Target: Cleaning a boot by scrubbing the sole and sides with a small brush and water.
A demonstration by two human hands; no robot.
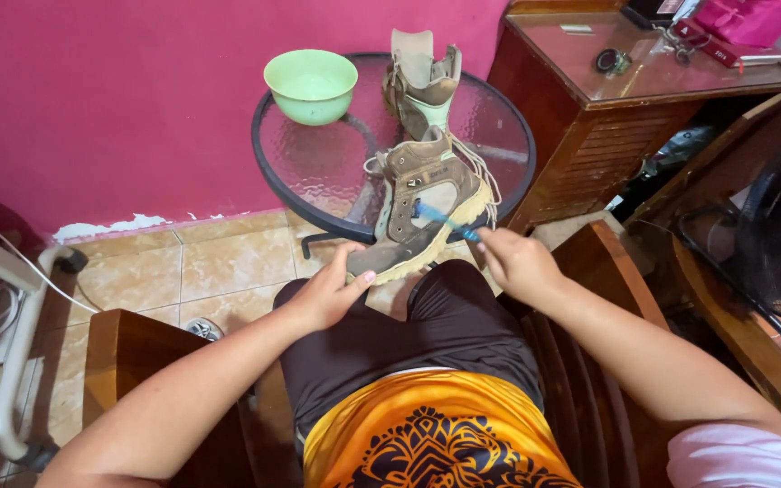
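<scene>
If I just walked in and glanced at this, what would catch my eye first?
Most likely the brown boot, lying tilted at the near edge of the round glass table. The left hand steadies its toe, while the right hand holds a blue toothbrush against its side. Behind it a second boot stands upright beside a pale green bowl, all against a bright pink wall.
</scene>
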